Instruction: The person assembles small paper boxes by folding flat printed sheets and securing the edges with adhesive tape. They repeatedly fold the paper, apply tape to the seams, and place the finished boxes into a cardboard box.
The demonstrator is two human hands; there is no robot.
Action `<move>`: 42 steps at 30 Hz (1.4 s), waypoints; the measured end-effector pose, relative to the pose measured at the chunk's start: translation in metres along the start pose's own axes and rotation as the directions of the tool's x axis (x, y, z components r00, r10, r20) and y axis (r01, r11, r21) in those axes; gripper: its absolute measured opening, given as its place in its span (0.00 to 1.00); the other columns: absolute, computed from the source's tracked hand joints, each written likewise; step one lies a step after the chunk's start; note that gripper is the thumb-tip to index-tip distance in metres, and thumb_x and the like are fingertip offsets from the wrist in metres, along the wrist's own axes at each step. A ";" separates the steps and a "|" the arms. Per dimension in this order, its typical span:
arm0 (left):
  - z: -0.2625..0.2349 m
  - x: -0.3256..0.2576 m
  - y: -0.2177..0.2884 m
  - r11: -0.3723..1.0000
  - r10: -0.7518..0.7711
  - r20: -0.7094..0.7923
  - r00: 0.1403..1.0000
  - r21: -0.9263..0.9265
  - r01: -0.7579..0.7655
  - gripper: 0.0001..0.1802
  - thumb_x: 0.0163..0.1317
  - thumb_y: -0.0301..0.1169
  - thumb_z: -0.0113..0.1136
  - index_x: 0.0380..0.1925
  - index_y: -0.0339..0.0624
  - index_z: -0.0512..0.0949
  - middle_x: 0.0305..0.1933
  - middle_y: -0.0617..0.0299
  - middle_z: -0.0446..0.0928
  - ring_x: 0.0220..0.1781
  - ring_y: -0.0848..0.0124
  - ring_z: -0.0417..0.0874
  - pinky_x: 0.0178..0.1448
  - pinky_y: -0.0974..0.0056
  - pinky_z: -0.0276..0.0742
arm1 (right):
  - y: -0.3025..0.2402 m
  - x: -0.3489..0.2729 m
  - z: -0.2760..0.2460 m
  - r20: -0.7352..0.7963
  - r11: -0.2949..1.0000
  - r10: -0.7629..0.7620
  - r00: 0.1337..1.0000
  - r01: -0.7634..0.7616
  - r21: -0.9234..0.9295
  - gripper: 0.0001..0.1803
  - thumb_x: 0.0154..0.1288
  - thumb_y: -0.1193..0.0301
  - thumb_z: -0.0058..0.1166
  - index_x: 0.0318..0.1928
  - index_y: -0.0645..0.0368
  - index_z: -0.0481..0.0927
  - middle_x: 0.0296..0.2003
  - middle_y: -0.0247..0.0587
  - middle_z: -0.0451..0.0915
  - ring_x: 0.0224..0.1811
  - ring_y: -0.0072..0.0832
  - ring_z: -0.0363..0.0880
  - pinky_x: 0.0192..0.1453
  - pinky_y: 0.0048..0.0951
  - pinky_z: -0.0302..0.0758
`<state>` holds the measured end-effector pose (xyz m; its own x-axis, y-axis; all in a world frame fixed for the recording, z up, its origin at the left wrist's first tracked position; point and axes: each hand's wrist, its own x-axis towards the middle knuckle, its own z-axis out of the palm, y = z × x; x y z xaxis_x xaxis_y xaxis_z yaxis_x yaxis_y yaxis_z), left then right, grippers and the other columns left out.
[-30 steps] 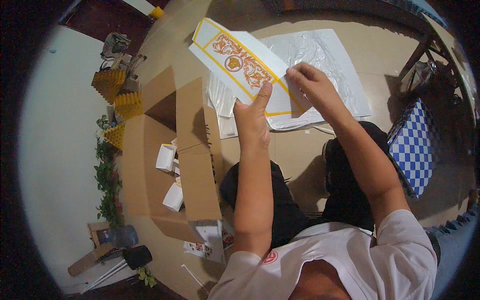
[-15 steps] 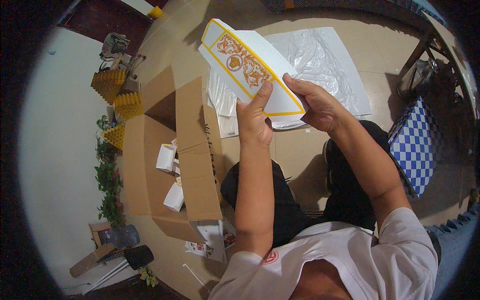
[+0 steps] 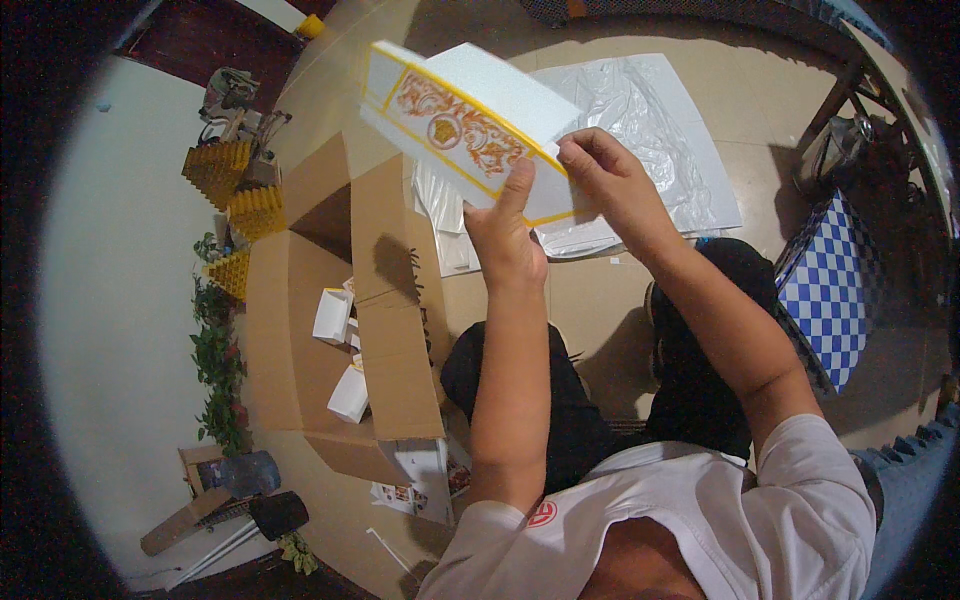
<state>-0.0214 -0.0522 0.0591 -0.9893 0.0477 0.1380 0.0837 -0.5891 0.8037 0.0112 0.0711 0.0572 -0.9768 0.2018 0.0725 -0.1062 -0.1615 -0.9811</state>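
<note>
A white carton [image 3: 470, 120] with a yellow border and an orange ornament is held up in front of me, partly unfolded into a box shape. My left hand [image 3: 505, 235] grips its lower edge from below, thumb up against the printed face. My right hand [image 3: 610, 175] pinches its right edge. Below the carton, on the tiled floor, lies a sheet of clear plastic wrap [image 3: 650, 130] over flat white cartons.
A large open cardboard box [image 3: 310, 350] stands at my left with small white boxes [image 3: 335, 315] inside. Yellow stacked items [image 3: 235, 200] and green plants [image 3: 215, 350] line the wall. A blue and white chequered cushion [image 3: 830, 290] sits at the right. Printed leaflets [image 3: 420, 480] lie near the box.
The carton has swung up and left and opened from flat into a box form. My right hand has shifted along its right edge; my left hand stays under it.
</note>
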 end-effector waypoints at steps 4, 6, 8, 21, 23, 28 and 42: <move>-0.004 0.002 0.004 0.999 -0.040 -0.073 0.996 -0.004 0.040 0.30 0.54 0.24 0.69 0.57 0.39 0.68 0.53 0.59 0.76 0.53 0.67 0.78 0.56 0.61 0.77 | -0.005 -0.010 0.007 0.038 0.663 -0.485 0.873 0.397 -0.635 0.21 0.68 0.57 0.50 0.49 0.63 0.78 0.42 0.54 0.80 0.44 0.44 0.79 0.47 0.35 0.75; -0.004 0.001 0.005 0.998 -0.055 -0.072 0.996 -0.004 0.055 0.30 0.54 0.23 0.68 0.57 0.38 0.67 0.53 0.59 0.75 0.53 0.67 0.78 0.57 0.61 0.76 | -0.011 -0.013 0.012 0.111 0.443 -0.605 0.788 0.449 -0.776 0.22 0.67 0.57 0.50 0.44 0.65 0.81 0.41 0.56 0.81 0.42 0.48 0.80 0.46 0.38 0.76; -0.001 -0.002 0.002 1.000 -0.028 -0.063 0.998 -0.010 0.027 0.31 0.55 0.21 0.68 0.58 0.37 0.66 0.54 0.58 0.75 0.53 0.67 0.78 0.59 0.61 0.74 | -0.011 -0.013 0.010 0.044 0.770 -0.243 0.969 0.220 -0.598 0.23 0.68 0.56 0.50 0.42 0.67 0.82 0.38 0.56 0.82 0.38 0.47 0.81 0.43 0.38 0.77; -0.008 0.002 0.000 0.994 -0.036 0.009 0.999 -0.099 0.036 0.17 0.64 0.28 0.60 0.51 0.35 0.74 0.49 0.60 0.78 0.52 0.70 0.78 0.58 0.64 0.72 | -0.008 0.004 -0.009 -0.098 0.987 0.123 0.988 -0.111 0.119 0.32 0.66 0.52 0.55 0.59 0.68 0.70 0.46 0.47 0.80 0.44 0.31 0.80 0.47 0.30 0.78; -0.004 0.000 -0.005 0.996 -0.032 -0.018 0.999 -0.089 0.030 0.17 0.64 0.28 0.60 0.51 0.35 0.74 0.49 0.60 0.78 0.52 0.70 0.78 0.58 0.64 0.72 | 0.000 0.005 -0.010 -0.084 0.965 0.176 0.981 -0.154 0.214 0.31 0.65 0.54 0.58 0.58 0.65 0.69 0.45 0.44 0.78 0.45 0.29 0.80 0.47 0.28 0.79; -0.002 -0.003 -0.010 0.976 -0.168 -0.007 0.986 -0.145 0.165 0.19 0.62 0.29 0.63 0.52 0.37 0.73 0.50 0.61 0.78 0.54 0.69 0.78 0.58 0.63 0.72 | 0.016 0.010 -0.011 -0.004 0.884 0.252 0.968 -0.228 0.408 0.20 0.67 0.57 0.57 0.46 0.60 0.73 0.34 0.31 0.76 0.32 0.16 0.73 0.37 0.19 0.73; -0.011 0.002 -0.012 0.808 -0.411 0.032 0.911 -0.450 0.380 0.22 0.58 0.36 0.68 0.50 0.45 0.74 0.50 0.61 0.80 0.52 0.66 0.81 0.54 0.61 0.81 | 0.006 0.010 -0.005 0.119 0.747 0.128 0.985 -0.174 0.641 0.21 0.70 0.55 0.51 0.53 0.58 0.71 0.48 0.36 0.79 0.51 0.25 0.78 0.56 0.30 0.75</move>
<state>-0.0254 -0.0537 0.0432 -0.9320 0.3113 -0.1857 -0.3621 -0.8210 0.4415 0.0021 0.0772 0.0511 -0.9975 0.0635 -0.0325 -0.0288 -0.7754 -0.6308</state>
